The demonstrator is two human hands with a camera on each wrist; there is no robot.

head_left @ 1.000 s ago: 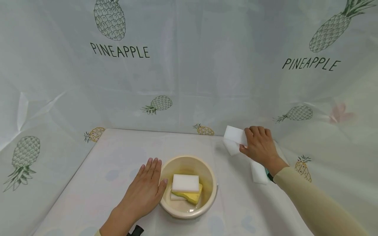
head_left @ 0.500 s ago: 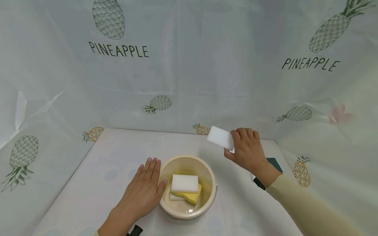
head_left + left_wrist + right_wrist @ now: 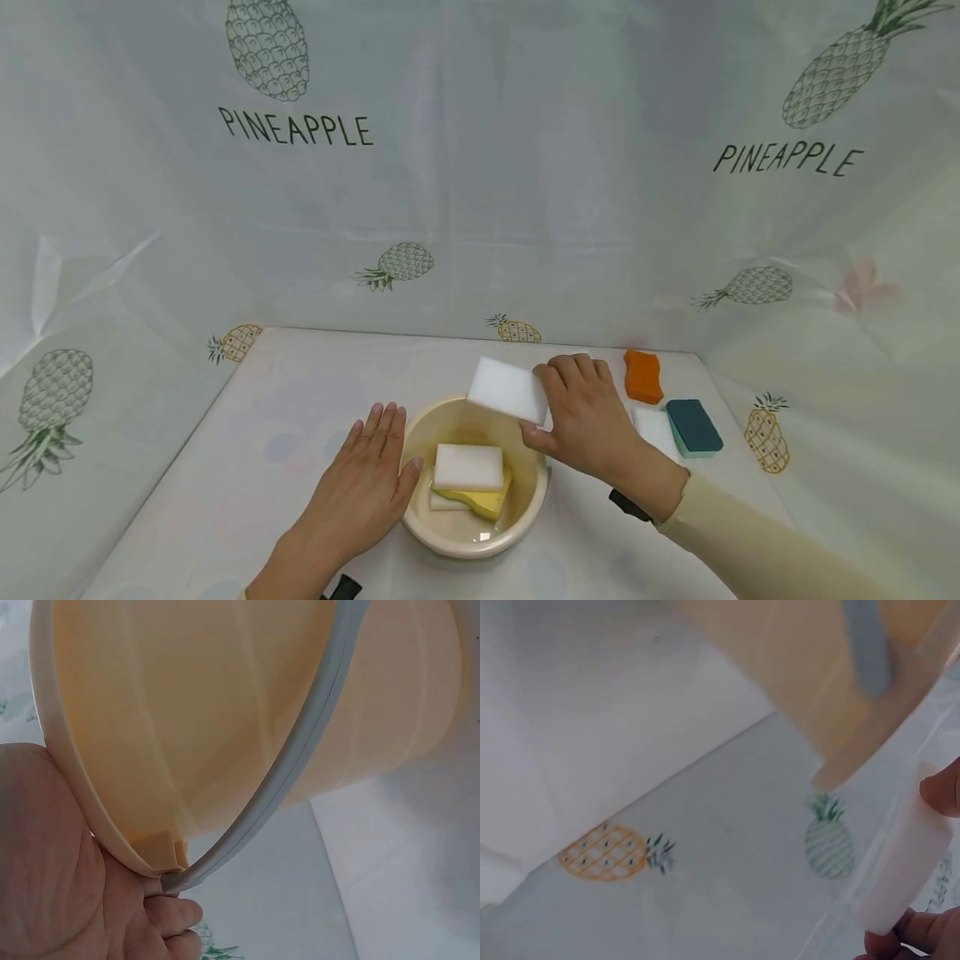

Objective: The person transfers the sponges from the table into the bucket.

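A white sponge [image 3: 507,388] is pinched between the thumb and fingers of my right hand [image 3: 588,412], above the far right rim of a cream bucket [image 3: 474,546]. The right wrist view also has this white sponge [image 3: 904,862], close to the bucket's rim. My left hand [image 3: 363,483] lies with straight fingers along the bucket's left side. In the left wrist view that hand [image 3: 52,862] touches the rim beside the grey handle [image 3: 277,780]. Inside the bucket, another white sponge [image 3: 469,467] lies on a yellow sponge [image 3: 491,502], with a further white piece partly hidden underneath.
At the table's right back are an orange sponge [image 3: 642,377], a white sponge [image 3: 655,428] partly behind my right wrist, and a dark-topped green sponge [image 3: 694,427]. A pineapple-print sheet [image 3: 525,192] rises behind the white-covered table [image 3: 300,400].
My right hand has carried the white sponge leftward from the table's right side to the bucket's rim, uncovering the sponges behind it. The left hand stays at the bucket.
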